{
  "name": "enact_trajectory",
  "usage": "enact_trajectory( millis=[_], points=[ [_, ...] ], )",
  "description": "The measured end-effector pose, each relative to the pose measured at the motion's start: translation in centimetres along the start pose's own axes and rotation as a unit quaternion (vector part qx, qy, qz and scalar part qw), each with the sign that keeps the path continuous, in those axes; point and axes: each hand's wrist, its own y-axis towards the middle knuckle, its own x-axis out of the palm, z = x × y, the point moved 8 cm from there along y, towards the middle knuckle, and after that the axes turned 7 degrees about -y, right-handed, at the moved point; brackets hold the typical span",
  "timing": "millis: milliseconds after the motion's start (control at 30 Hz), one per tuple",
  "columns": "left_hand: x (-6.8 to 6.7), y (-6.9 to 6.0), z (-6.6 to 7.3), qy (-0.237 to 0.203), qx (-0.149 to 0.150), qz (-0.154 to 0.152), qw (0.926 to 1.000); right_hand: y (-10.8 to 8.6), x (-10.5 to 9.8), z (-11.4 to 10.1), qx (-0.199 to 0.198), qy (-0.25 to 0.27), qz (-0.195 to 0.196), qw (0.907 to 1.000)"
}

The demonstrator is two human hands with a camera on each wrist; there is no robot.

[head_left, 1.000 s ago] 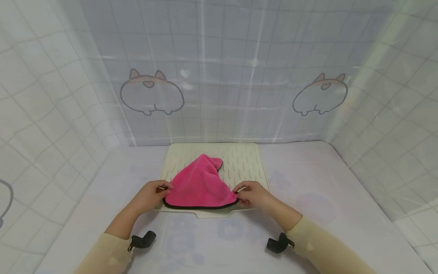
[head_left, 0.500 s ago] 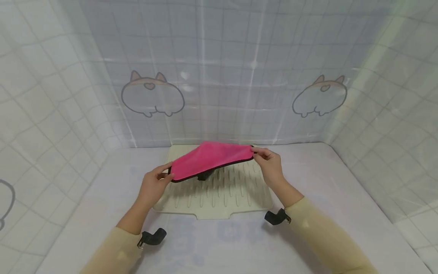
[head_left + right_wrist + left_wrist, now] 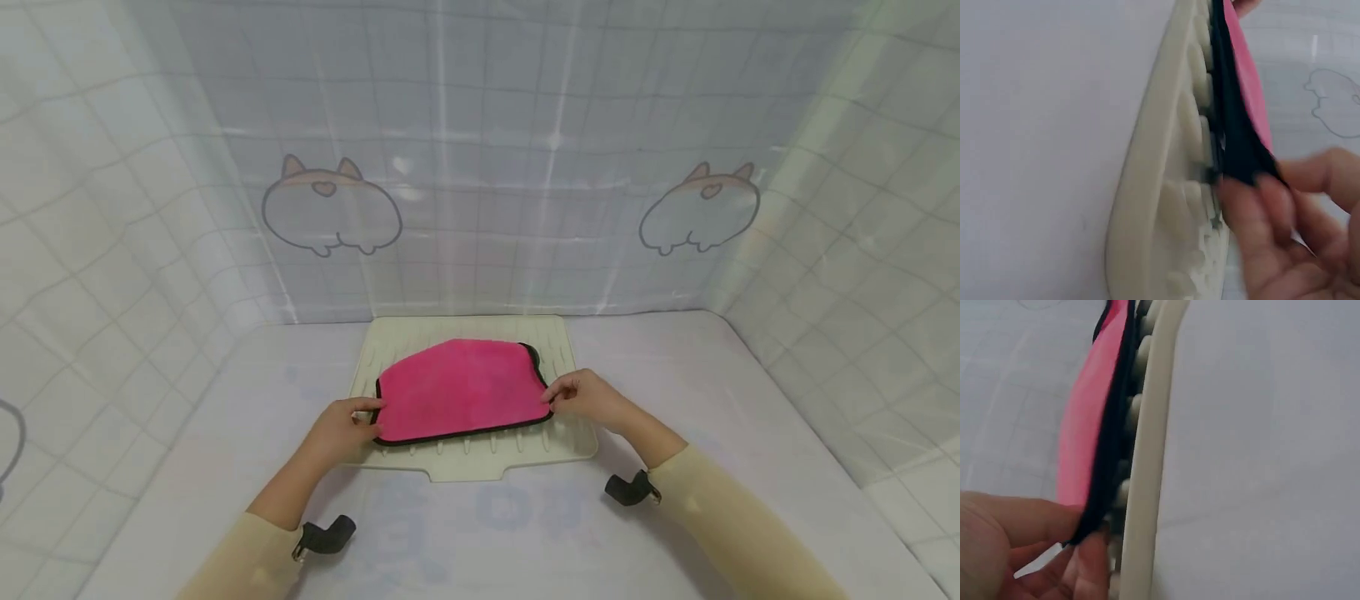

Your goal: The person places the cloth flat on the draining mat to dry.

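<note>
A pink cloth (image 3: pixel 461 387) with black edging lies spread over a cream ridged drying mat (image 3: pixel 465 468). In the head view my left hand (image 3: pixel 341 432) pinches the cloth's near left corner, and at the near right corner my right hand (image 3: pixel 588 398) does the same. The left wrist view has the thumb and finger of that hand on the black edge, just above the mat's ridges. From the right wrist, the cloth's dark underside (image 3: pixel 1235 137) shows, its corner held slightly off the mat. The cloth's far right edge curls over.
The mat sits on a pale table (image 3: pixel 480 550) against a white gridded back wall (image 3: pixel 495 275); similar side walls stand left and right. A black angled piece hangs at each wrist, the left one (image 3: pixel 330 535) and the right one (image 3: pixel 628 488).
Both hands lifted the bunched cloth's near edge up and away, then lowered it back onto the mat. It now lies flatter and wider, with the right hand farther right.
</note>
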Motion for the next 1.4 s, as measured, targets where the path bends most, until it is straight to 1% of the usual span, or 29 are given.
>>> enact_trajectory(
  millis=[67,133,233,333,400,467,567,633,733,800,1000,1100,1200,1267,1333,1400],
  points=[
    [0.3,0.0,-0.4,0.001,-0.001,-0.026,0.9997,-0.2,0.9,0.4,-0.001,0.0,-0.053,0.9986],
    [0.4,0.1,-0.4,0.002,0.002,-0.038,0.9993,-0.4,1.3,0.5,-0.008,0.004,-0.085,0.9963],
    [0.4,0.1,0.0,0.004,0.015,-0.049,0.9987,-0.6,1.2,0.1,-0.015,-0.004,-0.11,0.9939],
    [0.5,0.2,0.4,0.004,0.027,-0.06,0.9978,-0.7,0.9,-0.2,-0.007,-0.03,-0.131,0.9909],
    [0.5,0.6,0.6,0.001,0.04,-0.061,0.9973,-0.4,0.4,-0.4,0.001,-0.047,-0.135,0.9897],
    [0.3,1.0,0.9,-0.002,0.052,-0.055,0.9971,0.3,-0.3,-0.6,0.005,-0.058,-0.121,0.9909],
    [-0.3,1.8,1.1,-0.008,0.064,-0.033,0.9974,1.7,-1.5,-0.9,0.007,-0.06,-0.072,0.9955],
    [-0.6,2.3,1.2,-0.006,0.071,-0.018,0.9973,2.8,-2.2,-0.8,0.009,-0.053,-0.037,0.9978],
    [-0.9,2.9,1.2,-0.012,0.073,-0.004,0.9972,4.1,-2.7,-0.4,0.013,-0.04,-0.004,0.9991],
    [-0.9,3.4,1.1,-0.021,0.071,0.005,0.9973,4.8,-2.7,-0.2,0.017,-0.03,0.005,0.9994],
    [-0.8,4.5,1.0,-0.059,0.046,0.025,0.9969,6.6,-1.7,0.5,0.034,-0.005,0.004,0.9994],
    [-0.5,4.9,0.9,-0.084,0.037,0.015,0.9957,7.2,-1.2,0.6,0.04,0.002,0.019,0.999],
    [0.0,4.9,1.1,-0.108,0.034,-0.015,0.9935,7.3,-1.0,0.6,0.042,0.002,0.035,0.9985],
    [0.3,4.8,1.3,-0.117,0.035,-0.035,0.9919,7.3,-1.0,0.7,0.045,0.007,0.034,0.9984],
    [0.5,4.6,1.6,-0.121,0.043,-0.05,0.9904,7.1,-1.1,0.9,0.047,0.019,0.025,0.9984],
    [0.4,4.5,2.0,-0.127,0.061,-0.059,0.9883,6.9,-1.5,0.9,0.05,0.034,0.015,0.998]
  ],
)
